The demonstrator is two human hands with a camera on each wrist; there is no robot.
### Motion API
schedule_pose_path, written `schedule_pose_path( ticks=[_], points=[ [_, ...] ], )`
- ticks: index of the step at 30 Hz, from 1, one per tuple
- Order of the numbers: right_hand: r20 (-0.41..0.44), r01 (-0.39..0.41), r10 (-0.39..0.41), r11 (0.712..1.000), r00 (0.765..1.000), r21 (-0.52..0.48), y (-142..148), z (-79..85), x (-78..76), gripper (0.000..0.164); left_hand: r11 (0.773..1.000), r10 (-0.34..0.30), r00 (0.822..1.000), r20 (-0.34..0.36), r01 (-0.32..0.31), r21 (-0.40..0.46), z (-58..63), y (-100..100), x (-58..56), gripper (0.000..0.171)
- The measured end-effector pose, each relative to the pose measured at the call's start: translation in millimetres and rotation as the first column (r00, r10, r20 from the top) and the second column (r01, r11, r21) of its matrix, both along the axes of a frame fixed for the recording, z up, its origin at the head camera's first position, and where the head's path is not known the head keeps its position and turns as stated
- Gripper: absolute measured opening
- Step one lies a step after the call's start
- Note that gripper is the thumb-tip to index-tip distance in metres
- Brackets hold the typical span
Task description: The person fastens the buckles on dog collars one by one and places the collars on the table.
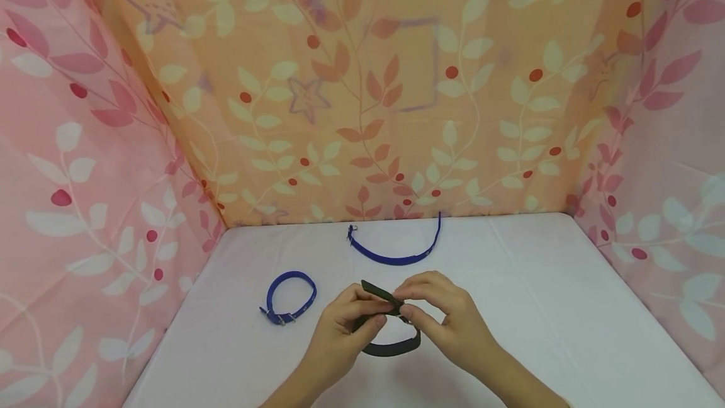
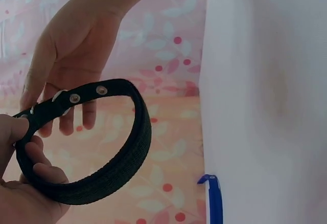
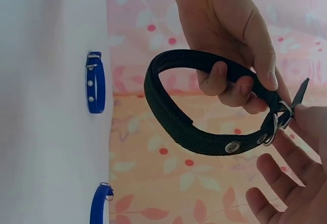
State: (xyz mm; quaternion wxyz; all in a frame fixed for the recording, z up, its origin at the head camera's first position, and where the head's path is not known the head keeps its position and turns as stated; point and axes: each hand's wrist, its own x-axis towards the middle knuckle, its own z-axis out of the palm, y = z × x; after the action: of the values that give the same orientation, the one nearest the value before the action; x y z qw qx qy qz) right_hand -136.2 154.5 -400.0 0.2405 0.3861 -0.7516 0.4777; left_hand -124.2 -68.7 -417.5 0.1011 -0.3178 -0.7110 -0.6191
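A dark green dog collar [image 1: 391, 349] is held up above the white table, its strap bent into a loop. My left hand [image 1: 345, 326] grips the strap beside the buckle, thumb on one side and fingers curled on the other in the right wrist view. At the metal buckle [image 3: 286, 114], my right hand [image 1: 453, 320] pinches the collar with thumb and forefinger, its other fingers loose. The free strap tip [image 3: 302, 90] pokes out past the buckle. Metal eyelets [image 3: 232, 147] and a D-ring [image 3: 272, 132] show on the band.
A blue collar [image 1: 291, 276] buckled into a ring lies on the left of the white table [image 1: 510, 307]. Another blue collar [image 1: 393, 261], unfastened and curved, lies near the back edge. Patterned cloth [image 1: 362, 80] walls in the back and sides.
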Motion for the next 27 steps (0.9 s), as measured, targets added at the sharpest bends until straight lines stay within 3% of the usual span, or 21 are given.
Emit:
schedule_pose_path(
  ticks=[3, 10, 14, 18, 22, 27],
  points=[
    [-0.016, 0.009, -0.009, 0.999, 1.000, -0.036, 0.1, 0.8, -0.3, 0.030, 0.999, 0.009, 0.999, -0.043, -0.010, -0.034, -1.2, 2.0, -0.5, 0.017],
    [0.010, 0.002, -0.001, 0.999, 1.000, -0.043, -0.1, 0.5, 0.2, 0.028, 0.998, 0.044, 0.999, -0.007, -0.044, -0.049, 0.8, 4.2, 2.1, 0.016],
    [0.031, 0.018, -0.017, 0.999, 0.999, -0.026, -0.3, 0.3, 0.6, 0.027, 0.999, 0.043, 0.996, 0.075, -0.043, -0.013, 2.6, 4.8, 3.9, 0.018],
    [0.058, 0.050, -0.050, 0.999, 0.997, 0.006, -0.2, 0.8, 1.7, 0.026, 0.998, 0.056, 0.982, 0.182, -0.062, 0.025, 4.8, 4.6, 5.2, 0.021],
    [0.066, 0.071, -0.073, 0.997, 0.995, 0.036, -0.1, 0.9, 2.3, 0.028, 0.996, 0.062, 0.973, 0.224, -0.075, 0.048, 5.5, 3.9, 5.6, 0.028],
    [0.033, 0.061, -0.062, 0.998, 0.998, 0.024, -0.8, -1.0, 2.6, 0.033, 0.995, 0.088, 0.958, 0.274, -0.097, 0.018, 6.2, 5.2, 5.9, 0.036]
  ],
)
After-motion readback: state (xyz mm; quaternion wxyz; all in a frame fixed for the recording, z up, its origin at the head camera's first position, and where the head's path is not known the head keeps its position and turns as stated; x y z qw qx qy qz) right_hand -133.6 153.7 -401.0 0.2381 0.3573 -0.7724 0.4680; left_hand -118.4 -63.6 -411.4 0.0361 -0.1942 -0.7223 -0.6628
